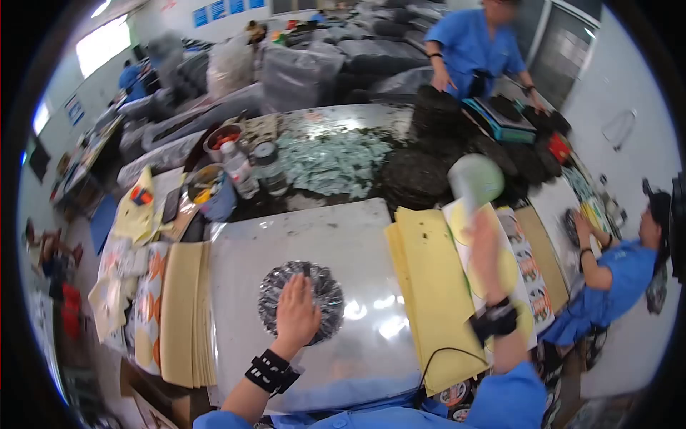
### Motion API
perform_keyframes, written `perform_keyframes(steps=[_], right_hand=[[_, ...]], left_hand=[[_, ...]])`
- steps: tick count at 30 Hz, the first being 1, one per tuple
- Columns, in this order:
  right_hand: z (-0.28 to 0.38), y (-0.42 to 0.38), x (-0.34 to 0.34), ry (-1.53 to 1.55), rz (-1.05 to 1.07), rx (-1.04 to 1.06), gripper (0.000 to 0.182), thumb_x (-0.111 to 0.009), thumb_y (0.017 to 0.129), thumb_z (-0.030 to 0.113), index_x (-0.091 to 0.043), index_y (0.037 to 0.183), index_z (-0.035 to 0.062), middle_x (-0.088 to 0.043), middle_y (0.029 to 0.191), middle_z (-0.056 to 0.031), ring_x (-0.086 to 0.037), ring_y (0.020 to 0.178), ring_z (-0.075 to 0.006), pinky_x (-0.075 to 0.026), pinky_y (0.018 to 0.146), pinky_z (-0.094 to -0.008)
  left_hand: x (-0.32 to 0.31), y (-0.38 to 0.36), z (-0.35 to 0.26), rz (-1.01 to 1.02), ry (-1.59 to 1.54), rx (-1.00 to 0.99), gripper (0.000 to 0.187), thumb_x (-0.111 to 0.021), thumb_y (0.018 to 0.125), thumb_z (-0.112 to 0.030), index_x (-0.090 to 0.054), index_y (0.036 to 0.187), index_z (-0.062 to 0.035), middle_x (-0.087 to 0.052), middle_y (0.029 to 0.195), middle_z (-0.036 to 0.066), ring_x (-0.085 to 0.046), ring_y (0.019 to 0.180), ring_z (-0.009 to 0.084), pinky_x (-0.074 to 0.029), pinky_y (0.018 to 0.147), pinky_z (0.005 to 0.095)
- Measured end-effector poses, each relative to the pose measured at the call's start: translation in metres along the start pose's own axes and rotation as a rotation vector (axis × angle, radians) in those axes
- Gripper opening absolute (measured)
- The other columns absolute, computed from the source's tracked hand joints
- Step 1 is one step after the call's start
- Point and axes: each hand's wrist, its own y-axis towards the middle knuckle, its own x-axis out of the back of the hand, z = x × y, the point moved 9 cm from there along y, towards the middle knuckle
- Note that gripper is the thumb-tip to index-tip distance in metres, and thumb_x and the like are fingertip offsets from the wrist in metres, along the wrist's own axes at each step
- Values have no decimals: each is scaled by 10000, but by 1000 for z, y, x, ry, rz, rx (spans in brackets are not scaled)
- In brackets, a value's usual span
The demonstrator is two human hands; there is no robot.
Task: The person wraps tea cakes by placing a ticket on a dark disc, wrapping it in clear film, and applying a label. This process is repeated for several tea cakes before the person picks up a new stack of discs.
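Left hand (297, 314) atop shiny disc (328, 294), right hand (484, 247) apart

A packing workshop holds workers in blue short-sleeved uniforms (475, 46) at a long shiny metal-topped table (357, 229); stacks of dark round pressed cakes (414, 177) sit at one o'clock, and bulky grey plastic-wrapped bundles (300, 71) crowd the floor toward twelve o'clock.

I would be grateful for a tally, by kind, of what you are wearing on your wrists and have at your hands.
Dark wristbands: 2
Shiny round packet, under the left hand: 1
Pale round item, blurred, at the right hand: 1
Total: 4
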Motion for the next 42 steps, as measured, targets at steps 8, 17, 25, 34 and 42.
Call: perform_keyframes(steps=[8,17,25,34,42], right_hand=[[68,-225,-197,14,611,236,78,-529,937,53,-530,952,-24,-570,1338,-294,-539,1297,-411,-458,1036,-437],[35,-197,-238,62,684,150,369,-470,1007,352,-607,1053,13,-678,1161,-172,-606,1131,-302,-429,1029,-390],[49,-229,-326,-104,836,293,760,-382,1028,462,-245,1521,-100,-293,1573,-285,-247,1487,-424,-146,1209,-549],[67,-244,-352,-695,940,470,836,-653,856,427,-386,1459,-87,-320,1540,-324,-245,1478,-450,-170,1173,-635],[36,-187,-262,-111,430,132,803,-768,801,405,-453,1368,-69,-496,1362,-270,-468,1288,-416,-384,1086,-478]], left_hand=[[-1,-13,-4,-61,-93,-103,452,-576,876,-210,-613,1272,6,-604,1323,185,-530,1287,348,-385,1104,464],[-12,-12,11,116,-736,105,458,-638,878,-215,-611,1320,-101,-580,1385,116,-496,1346,294,-342,1143,413],[-25,-8,81,-364,-1887,526,606,-391,990,-206,-302,1546,17,-312,1607,150,-306,1480,251,-243,1216,389],[-1,-51,139,-203,-471,478,585,-644,949,-309,-501,1355,86,-415,1469,306,-328,1425,448,-283,1164,501],[-26,-57,151,-167,-526,485,482,-627,970,-317,-590,1258,67,-514,1416,235,-347,1413,441,-292,1155,518]])
